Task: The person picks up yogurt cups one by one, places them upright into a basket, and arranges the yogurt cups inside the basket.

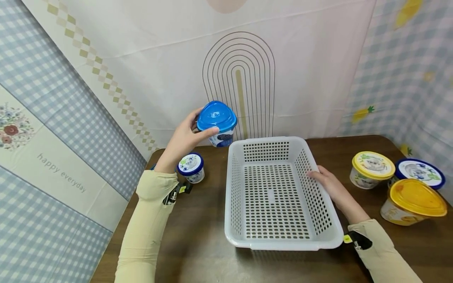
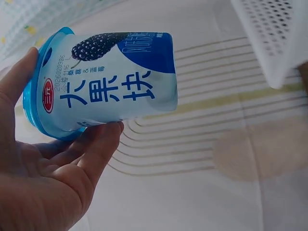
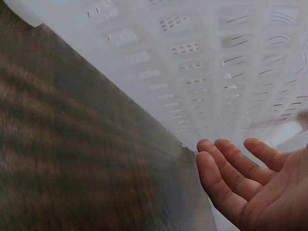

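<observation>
Head view first: the left hand (image 1: 185, 137) has a snug grip on the blue cup (image 1: 223, 133), up in the air above the tabletop (image 1: 198, 228), just past the far left corner of the basket (image 1: 283, 244). Cup's tipped a bit, domed lid up top facing the camera, base pointing down and slightly right, so the long axis is steep but not quite plumb. Right hand (image 1: 329, 184) is at the basket's right side, a digit over the rim. There's a navy-lidded tub (image 1: 191, 169) by the left wrist, and a yellow-lidded tub (image 1: 371, 169) plus an orange-lidded one (image 1: 412, 204) off right.

Left wrist view: cup looks sideways here, lid to the left, base to the right, long axis running across the frame. Thumb's at the lid, fingers underneath, berry print showing. Basket sits well apart, upper right.

Right wrist view: grip's wide and loose, fingers gently bent by the holey basket wall.
</observation>
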### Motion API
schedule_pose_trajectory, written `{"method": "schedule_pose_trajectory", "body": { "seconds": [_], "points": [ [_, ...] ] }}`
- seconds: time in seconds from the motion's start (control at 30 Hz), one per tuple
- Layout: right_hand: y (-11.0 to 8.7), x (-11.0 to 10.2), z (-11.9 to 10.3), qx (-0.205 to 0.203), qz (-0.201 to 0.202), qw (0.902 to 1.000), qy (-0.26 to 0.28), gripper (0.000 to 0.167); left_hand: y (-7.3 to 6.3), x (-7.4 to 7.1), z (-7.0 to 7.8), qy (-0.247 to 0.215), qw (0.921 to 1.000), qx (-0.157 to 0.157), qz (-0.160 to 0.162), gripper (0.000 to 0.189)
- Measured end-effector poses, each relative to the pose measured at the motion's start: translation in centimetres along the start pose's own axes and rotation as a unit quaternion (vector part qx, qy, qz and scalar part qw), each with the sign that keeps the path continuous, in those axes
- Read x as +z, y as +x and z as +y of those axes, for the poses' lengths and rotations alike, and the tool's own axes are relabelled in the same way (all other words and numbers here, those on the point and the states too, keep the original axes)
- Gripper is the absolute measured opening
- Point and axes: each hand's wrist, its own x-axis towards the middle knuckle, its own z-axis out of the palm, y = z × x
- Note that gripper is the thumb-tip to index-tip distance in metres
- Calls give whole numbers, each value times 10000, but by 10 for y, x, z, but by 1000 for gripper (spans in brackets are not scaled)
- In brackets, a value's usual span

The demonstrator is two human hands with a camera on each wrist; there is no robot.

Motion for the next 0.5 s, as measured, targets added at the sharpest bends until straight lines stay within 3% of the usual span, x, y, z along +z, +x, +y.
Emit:
{"method": "schedule_pose_trajectory", "body": {
  "seconds": [0.23, 0.5],
  "points": [
    [2, 1, 1, 54, -51, 10000, -33, 71, 16, 11, 20, -73, 9994, 294, 153, 90],
    [1, -1, 2, 19, -60, 10000, -29, 71, 25, 26, 24, -119, 9991, 416, 23, 86]
  ]
}}
